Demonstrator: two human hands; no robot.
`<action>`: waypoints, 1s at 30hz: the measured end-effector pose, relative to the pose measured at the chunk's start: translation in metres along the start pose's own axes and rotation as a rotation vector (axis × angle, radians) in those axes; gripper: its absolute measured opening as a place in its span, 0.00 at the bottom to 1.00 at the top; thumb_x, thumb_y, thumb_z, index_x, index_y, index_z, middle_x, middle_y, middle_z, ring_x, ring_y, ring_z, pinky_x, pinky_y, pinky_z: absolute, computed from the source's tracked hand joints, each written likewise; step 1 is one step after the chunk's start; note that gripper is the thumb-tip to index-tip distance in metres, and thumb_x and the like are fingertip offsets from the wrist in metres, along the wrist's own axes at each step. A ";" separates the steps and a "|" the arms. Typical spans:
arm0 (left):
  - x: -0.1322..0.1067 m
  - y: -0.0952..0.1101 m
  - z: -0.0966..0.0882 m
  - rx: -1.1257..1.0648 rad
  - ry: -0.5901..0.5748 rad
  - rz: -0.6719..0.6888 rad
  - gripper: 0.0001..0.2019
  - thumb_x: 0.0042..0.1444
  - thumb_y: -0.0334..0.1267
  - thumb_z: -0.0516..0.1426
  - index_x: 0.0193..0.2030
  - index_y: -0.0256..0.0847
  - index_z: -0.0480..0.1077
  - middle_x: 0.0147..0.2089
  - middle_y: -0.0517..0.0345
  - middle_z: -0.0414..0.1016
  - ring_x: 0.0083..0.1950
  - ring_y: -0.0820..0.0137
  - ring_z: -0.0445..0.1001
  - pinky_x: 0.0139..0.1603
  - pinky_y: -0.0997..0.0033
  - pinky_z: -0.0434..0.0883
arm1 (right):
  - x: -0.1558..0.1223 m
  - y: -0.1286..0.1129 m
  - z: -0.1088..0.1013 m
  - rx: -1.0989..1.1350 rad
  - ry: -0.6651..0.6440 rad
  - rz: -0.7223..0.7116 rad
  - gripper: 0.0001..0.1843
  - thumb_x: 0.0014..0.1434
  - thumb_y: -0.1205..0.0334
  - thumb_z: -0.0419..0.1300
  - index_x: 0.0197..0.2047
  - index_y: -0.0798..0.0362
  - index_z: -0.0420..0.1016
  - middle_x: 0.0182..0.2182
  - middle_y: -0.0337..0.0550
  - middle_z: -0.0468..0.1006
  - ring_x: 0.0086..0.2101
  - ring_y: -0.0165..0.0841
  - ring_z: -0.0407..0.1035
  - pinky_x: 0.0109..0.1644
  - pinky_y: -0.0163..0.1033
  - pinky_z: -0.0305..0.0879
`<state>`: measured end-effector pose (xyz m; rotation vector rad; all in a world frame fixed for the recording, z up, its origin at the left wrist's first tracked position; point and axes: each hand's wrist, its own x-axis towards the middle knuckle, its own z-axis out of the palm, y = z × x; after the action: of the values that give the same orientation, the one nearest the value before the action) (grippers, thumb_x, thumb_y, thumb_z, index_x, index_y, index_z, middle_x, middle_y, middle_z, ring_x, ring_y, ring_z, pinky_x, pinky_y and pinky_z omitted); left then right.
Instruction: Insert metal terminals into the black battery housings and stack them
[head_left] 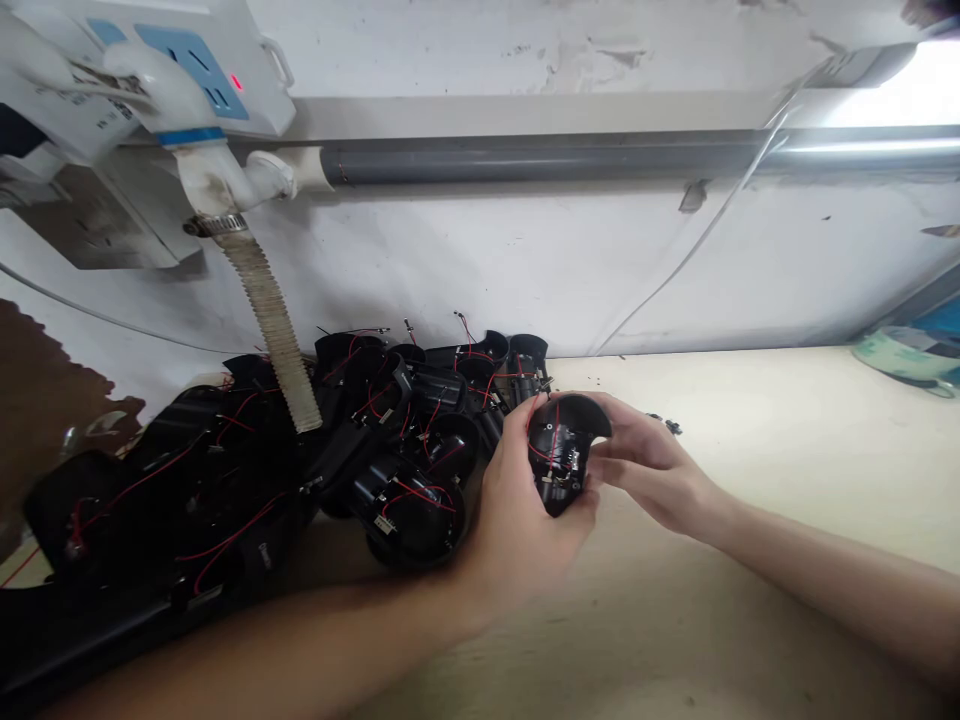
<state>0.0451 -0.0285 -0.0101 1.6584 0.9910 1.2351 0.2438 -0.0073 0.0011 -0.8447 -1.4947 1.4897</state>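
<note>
Above the table, my left hand is wrapped round a black plastic housing with red wires and a small white connector inside its hollow. My right hand meets the housing on its right side, fingers bent against the edge; what its fingertips pinch there is partly hidden. To the left lies a heap of similar black housings, many with red wires sticking out. My left forearm passes in front of the heap's near side.
A ribbed hose hangs from a white pipe fitting down into the heap. Small black parts lie on the pale table beyond my right hand. A green patterned object is at the far right. A grey pipe runs along the wall.
</note>
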 end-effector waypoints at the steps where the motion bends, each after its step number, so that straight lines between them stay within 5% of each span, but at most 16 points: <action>1: 0.000 0.000 0.000 0.015 -0.003 0.006 0.40 0.59 0.33 0.68 0.74 0.48 0.57 0.72 0.48 0.73 0.73 0.53 0.73 0.75 0.42 0.70 | -0.001 -0.001 0.002 -0.028 0.012 -0.011 0.29 0.68 0.67 0.67 0.69 0.40 0.74 0.57 0.44 0.81 0.38 0.32 0.77 0.45 0.42 0.77; 8: -0.001 -0.005 0.001 0.045 -0.037 0.045 0.40 0.59 0.29 0.66 0.74 0.53 0.57 0.73 0.54 0.72 0.73 0.57 0.73 0.75 0.46 0.71 | -0.002 -0.012 0.018 -0.183 0.146 -0.046 0.28 0.57 0.75 0.64 0.59 0.45 0.74 0.52 0.42 0.80 0.41 0.32 0.75 0.41 0.37 0.76; 17: -0.003 0.000 0.001 0.007 -0.090 0.023 0.39 0.57 0.26 0.65 0.73 0.49 0.59 0.70 0.48 0.72 0.70 0.54 0.74 0.72 0.44 0.73 | -0.006 -0.011 0.029 -0.187 0.218 -0.043 0.29 0.52 0.74 0.62 0.57 0.45 0.71 0.49 0.41 0.80 0.37 0.32 0.75 0.38 0.38 0.75; 22: 0.000 0.004 0.000 -0.015 -0.066 -0.022 0.38 0.56 0.28 0.67 0.72 0.46 0.60 0.68 0.45 0.75 0.67 0.52 0.77 0.68 0.43 0.75 | -0.007 -0.011 0.031 -0.182 0.214 0.003 0.29 0.56 0.71 0.63 0.60 0.47 0.72 0.53 0.45 0.81 0.34 0.33 0.75 0.38 0.40 0.74; 26: 0.002 0.004 -0.001 -0.027 -0.055 -0.037 0.38 0.56 0.32 0.69 0.71 0.45 0.60 0.67 0.46 0.76 0.67 0.52 0.77 0.69 0.43 0.74 | -0.009 -0.007 0.026 -0.194 0.146 -0.004 0.29 0.66 0.65 0.62 0.69 0.45 0.69 0.45 0.44 0.82 0.35 0.36 0.76 0.36 0.42 0.75; 30: 0.001 0.002 -0.001 -0.031 -0.059 -0.033 0.40 0.55 0.30 0.68 0.73 0.47 0.58 0.68 0.49 0.75 0.68 0.54 0.76 0.70 0.45 0.73 | -0.012 -0.011 0.018 -0.576 0.260 -0.274 0.30 0.71 0.66 0.60 0.73 0.40 0.68 0.54 0.49 0.79 0.42 0.41 0.76 0.37 0.45 0.74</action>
<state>0.0442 -0.0280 -0.0080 1.6389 0.9550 1.1677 0.2340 -0.0262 0.0124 -1.0642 -1.7774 0.7195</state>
